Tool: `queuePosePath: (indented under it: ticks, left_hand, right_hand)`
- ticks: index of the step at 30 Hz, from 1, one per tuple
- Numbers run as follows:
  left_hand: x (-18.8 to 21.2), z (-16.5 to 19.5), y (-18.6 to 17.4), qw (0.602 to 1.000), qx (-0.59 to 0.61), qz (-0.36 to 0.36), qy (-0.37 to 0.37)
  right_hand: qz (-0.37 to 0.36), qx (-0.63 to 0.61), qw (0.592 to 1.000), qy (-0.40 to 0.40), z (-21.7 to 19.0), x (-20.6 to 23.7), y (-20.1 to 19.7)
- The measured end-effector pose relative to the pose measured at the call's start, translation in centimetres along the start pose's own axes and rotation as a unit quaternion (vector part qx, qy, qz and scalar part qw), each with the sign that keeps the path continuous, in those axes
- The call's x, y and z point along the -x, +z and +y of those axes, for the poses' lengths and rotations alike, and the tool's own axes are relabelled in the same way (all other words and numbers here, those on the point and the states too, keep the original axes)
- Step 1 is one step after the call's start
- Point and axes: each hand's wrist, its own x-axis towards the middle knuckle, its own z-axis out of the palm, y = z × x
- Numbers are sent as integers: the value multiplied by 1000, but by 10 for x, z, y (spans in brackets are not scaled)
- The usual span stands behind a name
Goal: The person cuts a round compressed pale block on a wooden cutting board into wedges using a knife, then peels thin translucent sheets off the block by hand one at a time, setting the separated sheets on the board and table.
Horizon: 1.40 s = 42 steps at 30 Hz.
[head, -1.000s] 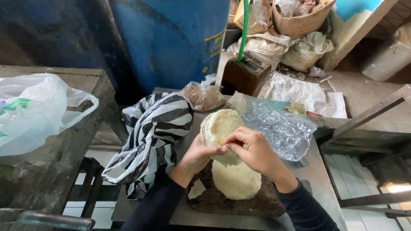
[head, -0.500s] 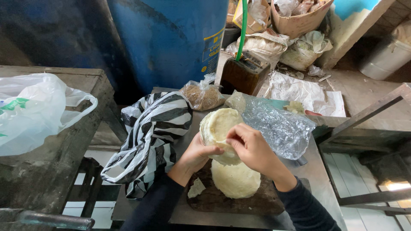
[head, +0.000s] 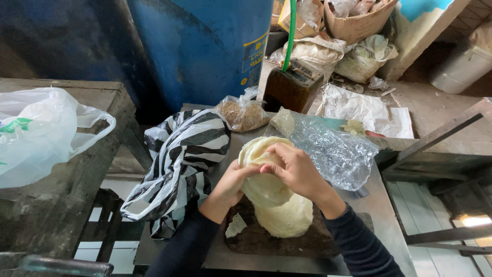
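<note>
I count two hands of mine, my left hand [head: 233, 179] and my right hand [head: 292, 169], both on one stack of pale flatbreads [head: 266, 177]; how many rounds are in it I cannot tell. One dark wooden board [head: 307, 241] lies on one metal worktop [head: 382, 215]. Around it I count four plastic bags: one striped bag [head: 179, 164], one white bag [head: 41, 133], one clear crumpled bag [head: 333, 151], one small bag of grain [head: 242, 114]. One blue barrel [head: 205, 46] stands behind, beside one green hose [head: 291, 31].
</note>
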Motion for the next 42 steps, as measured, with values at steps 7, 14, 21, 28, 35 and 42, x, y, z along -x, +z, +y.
queuePosePath:
  ticks: [7,14,21,28,35,42]
  left_hand:
    - [4,22,-7,989,-142,15,-45]
    - [17,61,-6,998,-52,47,-5]
    - [15,72,-19,982,70,122,123]
    - [9,62,-33,974,133,118,143]
    - [6,58,-34,975,130,119,132]
    - [6,53,-34,977,116,128,129]
  right_hand:
    - [-28,-349,912,213,54,2,12]
    - [112,-569,730,363,97,10,-30]
    - [126,-611,702,343,100,52,-60]
    - [90,-152,975,137,63,68,-43]
    - [-82,161,974,-136,14,118,6]
    - [-85,166,976,-117,12,142,8]
